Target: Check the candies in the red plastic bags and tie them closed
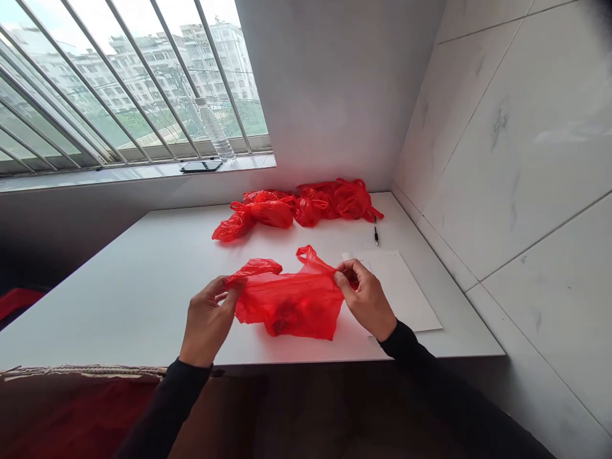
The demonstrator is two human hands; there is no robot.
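head view: the red plastic bag (291, 299) lies on the white tabletop (143, 280) stretched 9 to 3 o'clock between both hands; left hand (208, 319) is pinched on its left edge, right hand (366, 296) on its right handle, equally near, with more red bags (296, 207) piled at 12.

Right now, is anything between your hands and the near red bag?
Nothing visible. The left hand and right hand already pinch the red bag at opposite sides; the pile of other bags lies farther back on the table.
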